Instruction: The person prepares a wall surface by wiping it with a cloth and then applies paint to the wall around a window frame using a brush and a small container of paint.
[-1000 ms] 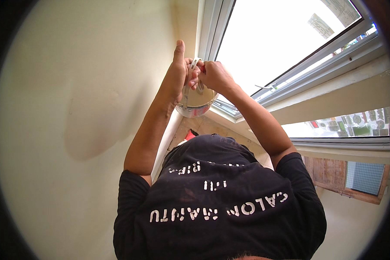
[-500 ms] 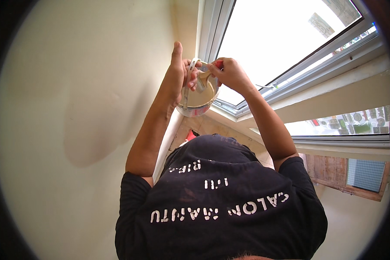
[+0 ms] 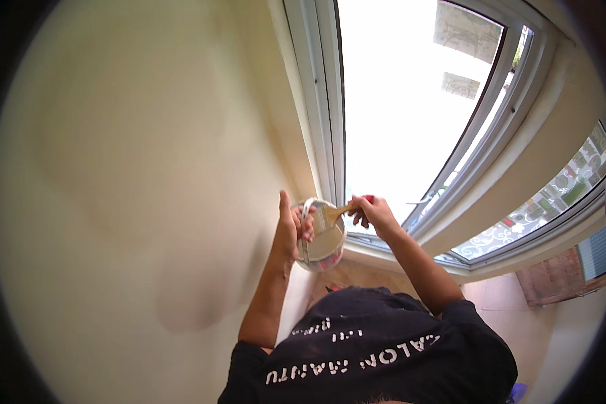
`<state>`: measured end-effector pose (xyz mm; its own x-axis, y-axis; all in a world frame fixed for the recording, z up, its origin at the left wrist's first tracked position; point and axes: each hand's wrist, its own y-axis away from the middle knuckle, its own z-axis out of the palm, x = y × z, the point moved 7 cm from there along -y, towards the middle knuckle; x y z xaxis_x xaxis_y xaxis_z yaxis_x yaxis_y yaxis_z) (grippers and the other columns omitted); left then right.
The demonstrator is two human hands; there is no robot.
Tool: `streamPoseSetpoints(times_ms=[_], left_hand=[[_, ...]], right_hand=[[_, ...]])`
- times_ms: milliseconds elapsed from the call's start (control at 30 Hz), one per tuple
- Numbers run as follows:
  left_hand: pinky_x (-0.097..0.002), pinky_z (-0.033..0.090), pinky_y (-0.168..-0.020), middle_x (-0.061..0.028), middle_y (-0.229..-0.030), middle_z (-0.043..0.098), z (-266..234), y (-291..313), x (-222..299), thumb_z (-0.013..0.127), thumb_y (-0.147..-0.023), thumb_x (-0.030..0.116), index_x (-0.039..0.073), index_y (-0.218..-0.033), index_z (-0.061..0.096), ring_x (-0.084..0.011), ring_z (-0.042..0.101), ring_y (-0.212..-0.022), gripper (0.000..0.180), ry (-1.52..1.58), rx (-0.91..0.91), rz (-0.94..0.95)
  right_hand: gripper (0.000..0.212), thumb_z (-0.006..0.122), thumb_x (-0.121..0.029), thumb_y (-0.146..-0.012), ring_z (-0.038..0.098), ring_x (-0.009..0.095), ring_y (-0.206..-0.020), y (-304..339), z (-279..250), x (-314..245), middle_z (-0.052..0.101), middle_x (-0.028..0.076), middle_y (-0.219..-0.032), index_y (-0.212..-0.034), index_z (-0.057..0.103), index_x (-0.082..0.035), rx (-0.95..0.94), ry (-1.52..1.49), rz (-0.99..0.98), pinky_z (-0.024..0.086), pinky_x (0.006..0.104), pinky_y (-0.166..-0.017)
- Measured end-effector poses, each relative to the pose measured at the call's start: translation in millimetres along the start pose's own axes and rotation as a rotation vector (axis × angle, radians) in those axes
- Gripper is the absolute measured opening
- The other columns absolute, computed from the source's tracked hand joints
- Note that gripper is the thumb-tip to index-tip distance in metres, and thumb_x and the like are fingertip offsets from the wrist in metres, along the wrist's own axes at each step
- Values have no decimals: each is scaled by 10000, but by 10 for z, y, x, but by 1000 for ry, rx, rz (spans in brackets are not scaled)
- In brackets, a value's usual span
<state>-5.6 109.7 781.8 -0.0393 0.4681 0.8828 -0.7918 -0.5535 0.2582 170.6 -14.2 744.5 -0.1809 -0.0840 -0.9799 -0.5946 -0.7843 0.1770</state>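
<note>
Head view: just below the middle of the frame the left hand [image 3: 291,229] is clamped on a small paint can [image 3: 322,242], fingers curled over its rim and thumb pointing up. The can is tilted, and pale paint shows inside it. The right hand [image 3: 372,212], just right of the can, is closed around the handle of a brush [image 3: 333,214] (red at the handle's end), whose bristles rest over the can's open mouth. Both forearms rise from the lower centre, above a dark shirt [image 3: 377,350] with pale lettering. A cream wall [image 3: 135,168] fills the left half; a white-framed window [image 3: 330,114] takes the upper right, very bright.
</note>
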Motion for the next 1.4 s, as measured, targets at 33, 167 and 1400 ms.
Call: streamPoseSetpoints(times_ms=[33,167,1400], left_hand=[[-272,361,-466,-3,-582,438,19,-38,-26,213,-866,831,-9,-996,548,-114,397,-438,913,14,-12,-9],[-270,357,-462,-6,-590,447,86,-58,-8,210,-864,833,-8,-1003,547,-117,400,-441,917,2,5,-25],[-283,357,-534,-4,-588,422,-243,-164,-358,248,-902,783,-15,-1016,554,-127,377,-474,863,9,194,-142]], right_hand=[[309,546,-258,-980,601,125,-527,-1,-39,44,673,95,-743,-925,661,23,1,-63,24,393,231,-399],[285,550,-264,-962,595,146,-536,-45,-156,247,675,105,-751,-939,642,4,3,-271,100,428,262,-451],[271,569,-177,-950,694,252,-805,-908,20,-3403,671,190,-950,-1082,602,58,-164,-1145,-664,600,324,-755]])
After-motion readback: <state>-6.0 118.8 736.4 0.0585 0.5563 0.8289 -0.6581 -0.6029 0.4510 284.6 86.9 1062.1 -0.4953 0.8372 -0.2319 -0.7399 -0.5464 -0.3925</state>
